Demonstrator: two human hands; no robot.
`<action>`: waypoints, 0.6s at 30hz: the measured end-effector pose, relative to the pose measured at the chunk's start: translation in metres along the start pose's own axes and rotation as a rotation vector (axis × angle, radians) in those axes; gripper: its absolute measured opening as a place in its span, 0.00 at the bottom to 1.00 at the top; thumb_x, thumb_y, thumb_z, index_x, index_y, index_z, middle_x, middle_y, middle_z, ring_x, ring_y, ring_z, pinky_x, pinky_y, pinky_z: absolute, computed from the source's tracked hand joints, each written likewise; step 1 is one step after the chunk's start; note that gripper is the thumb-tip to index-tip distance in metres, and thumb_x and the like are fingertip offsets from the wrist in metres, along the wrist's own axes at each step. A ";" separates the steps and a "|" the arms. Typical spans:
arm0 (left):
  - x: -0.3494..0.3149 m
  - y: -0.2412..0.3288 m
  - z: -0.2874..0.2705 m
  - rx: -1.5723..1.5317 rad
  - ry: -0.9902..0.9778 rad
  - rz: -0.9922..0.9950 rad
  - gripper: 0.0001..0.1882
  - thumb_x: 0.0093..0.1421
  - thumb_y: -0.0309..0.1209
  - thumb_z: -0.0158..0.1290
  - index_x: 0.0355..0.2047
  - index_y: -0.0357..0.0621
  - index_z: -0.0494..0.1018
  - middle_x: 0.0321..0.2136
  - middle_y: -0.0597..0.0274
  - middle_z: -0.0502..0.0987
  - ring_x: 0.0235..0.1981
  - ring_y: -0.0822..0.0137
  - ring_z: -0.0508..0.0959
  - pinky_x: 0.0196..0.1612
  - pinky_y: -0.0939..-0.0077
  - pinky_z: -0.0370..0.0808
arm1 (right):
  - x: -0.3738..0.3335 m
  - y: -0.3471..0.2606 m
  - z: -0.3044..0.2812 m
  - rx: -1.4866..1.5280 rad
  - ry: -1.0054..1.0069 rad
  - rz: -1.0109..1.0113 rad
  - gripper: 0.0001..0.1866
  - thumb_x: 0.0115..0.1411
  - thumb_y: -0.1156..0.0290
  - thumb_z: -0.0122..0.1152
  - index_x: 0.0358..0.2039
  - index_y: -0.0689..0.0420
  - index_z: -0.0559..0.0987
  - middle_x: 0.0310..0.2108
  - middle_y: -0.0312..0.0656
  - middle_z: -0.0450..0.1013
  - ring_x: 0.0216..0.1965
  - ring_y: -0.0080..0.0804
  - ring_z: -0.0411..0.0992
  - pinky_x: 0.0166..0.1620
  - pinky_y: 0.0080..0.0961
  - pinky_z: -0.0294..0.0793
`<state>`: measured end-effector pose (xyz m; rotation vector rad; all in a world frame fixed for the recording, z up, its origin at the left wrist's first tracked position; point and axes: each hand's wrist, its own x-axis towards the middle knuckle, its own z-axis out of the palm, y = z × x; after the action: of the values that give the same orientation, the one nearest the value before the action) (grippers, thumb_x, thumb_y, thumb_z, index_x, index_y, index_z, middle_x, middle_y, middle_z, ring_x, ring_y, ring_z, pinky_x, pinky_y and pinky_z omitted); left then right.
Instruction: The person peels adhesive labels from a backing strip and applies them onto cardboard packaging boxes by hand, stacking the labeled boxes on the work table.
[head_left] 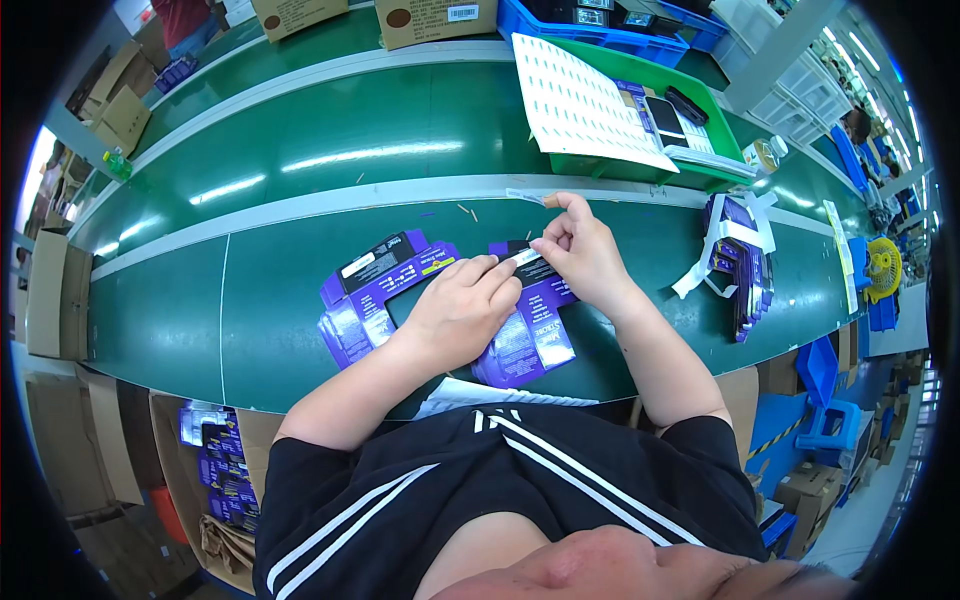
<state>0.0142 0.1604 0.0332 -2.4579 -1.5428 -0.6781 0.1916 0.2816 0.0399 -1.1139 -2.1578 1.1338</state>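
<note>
Two purple-and-black flat carton blanks lie side by side on the green bench, the left blank (362,300) and the right blank (515,350). Across their inner edges rests my left hand (465,310), fingers laid flat together, fingertips by a small white label (525,257) on the right blank's black flap. My right hand (585,255) is over that blank's upper right part, its thumb near the label and its other fingers curled. A thin pale label strip (525,195) is at its raised index fingertip, held or clinging there. Both palms are hidden.
A green bin (590,165) with a dotted white sheet (585,105) and a phone stands at the back right. Tape-bound purple cartons (740,260) lie at right. Below left, an open cardboard box (180,470) holds more cartons. Folded white paper (480,395) lies at the front edge.
</note>
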 end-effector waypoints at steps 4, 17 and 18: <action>0.013 -0.001 -0.002 0.005 -0.105 0.036 0.14 0.58 0.33 0.58 0.43 0.42 0.72 0.54 0.58 0.76 0.49 0.57 0.76 0.53 0.65 0.73 | 0.002 0.014 0.000 0.086 0.051 0.003 0.27 0.57 0.79 0.63 0.57 0.59 0.65 0.32 0.39 0.73 0.28 0.20 0.68 0.32 0.16 0.68; 0.017 -0.009 0.016 -0.155 -0.033 -0.143 0.23 0.56 0.38 0.59 0.49 0.40 0.70 0.58 0.52 0.72 0.48 0.54 0.74 0.54 0.62 0.70 | -0.013 -0.015 -0.068 -0.497 -0.357 -0.282 0.46 0.46 0.74 0.72 0.66 0.56 0.63 0.54 0.49 0.71 0.56 0.42 0.66 0.63 0.35 0.62; 0.017 -0.008 0.014 -0.154 -0.041 -0.145 0.24 0.56 0.38 0.59 0.50 0.40 0.70 0.58 0.52 0.72 0.48 0.54 0.74 0.55 0.62 0.69 | -0.015 -0.017 -0.073 -0.508 -0.350 -0.287 0.47 0.45 0.75 0.73 0.67 0.56 0.63 0.54 0.48 0.71 0.56 0.43 0.67 0.63 0.36 0.62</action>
<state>0.0177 0.1829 0.0275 -2.4997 -1.7601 -0.8034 0.2435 0.2972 0.0943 -0.7904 -2.8757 0.7063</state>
